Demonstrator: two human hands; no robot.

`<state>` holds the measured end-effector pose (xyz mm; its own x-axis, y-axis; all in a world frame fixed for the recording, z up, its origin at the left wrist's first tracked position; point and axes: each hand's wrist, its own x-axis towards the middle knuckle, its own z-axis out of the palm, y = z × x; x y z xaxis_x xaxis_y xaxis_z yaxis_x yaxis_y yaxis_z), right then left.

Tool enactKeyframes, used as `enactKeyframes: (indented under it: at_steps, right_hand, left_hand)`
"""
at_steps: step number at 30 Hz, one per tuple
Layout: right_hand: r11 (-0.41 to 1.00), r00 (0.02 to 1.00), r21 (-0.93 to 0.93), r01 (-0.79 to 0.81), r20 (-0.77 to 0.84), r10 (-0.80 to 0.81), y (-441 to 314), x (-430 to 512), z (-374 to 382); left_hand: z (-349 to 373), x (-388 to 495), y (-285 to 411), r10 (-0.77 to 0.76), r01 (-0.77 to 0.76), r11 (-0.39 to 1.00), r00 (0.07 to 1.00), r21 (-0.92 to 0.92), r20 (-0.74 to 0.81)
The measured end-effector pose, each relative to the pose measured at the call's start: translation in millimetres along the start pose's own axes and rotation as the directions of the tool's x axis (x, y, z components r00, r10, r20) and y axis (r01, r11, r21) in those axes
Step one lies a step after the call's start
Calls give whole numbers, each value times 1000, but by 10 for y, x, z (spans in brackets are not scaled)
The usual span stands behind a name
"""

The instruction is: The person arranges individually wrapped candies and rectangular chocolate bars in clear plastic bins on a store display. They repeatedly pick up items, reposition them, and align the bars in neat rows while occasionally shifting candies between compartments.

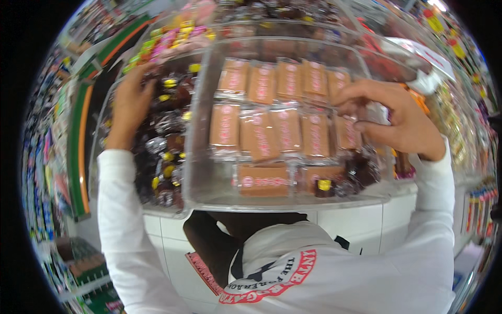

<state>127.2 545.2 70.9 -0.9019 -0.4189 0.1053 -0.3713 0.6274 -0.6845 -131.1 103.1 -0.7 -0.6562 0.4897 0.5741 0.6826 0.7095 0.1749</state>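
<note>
My right hand (398, 114) is over the right side of a clear plastic bin (213, 178), thumb and fingers around the top of a wrapped brown bar (348, 135). Blur hides whether it grips this bar. Flat brown bars (259, 135) in clear wrappers with pink print lie in rows there. In the bin to the left, my left hand (131, 104) hangs over dark wrapped sweets (174, 141), some with yellow labels. Its fingertips are blurred, so any hold is unclear. Several dark sweets (359, 170) also lie among the bars at the near right corner.
Bright coloured sweets (172, 39) fill a bin at the far left. More dark sweets (282, 10) are at the back. Pale wrapped goods (453, 125) stand at the right. A green and orange shelf edge (80, 149) runs along the left. White tiles (349, 223) show below the bins.
</note>
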Motion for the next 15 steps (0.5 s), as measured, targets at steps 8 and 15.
enactKeyframes:
  at_steps: [8, 15]
  right_hand:
    - [965, 946, -262, 16, 316, 70, 2, -164, -134]
    - [965, 950, -256, 52, 310, 32, -53, -176, -92]
  left_hand:
    - [-419, 85, 1942, -49, 216, 716, 964, -664, 261]
    - [-152, -181, 2631, 609, -84, 674, 625, -734, 489]
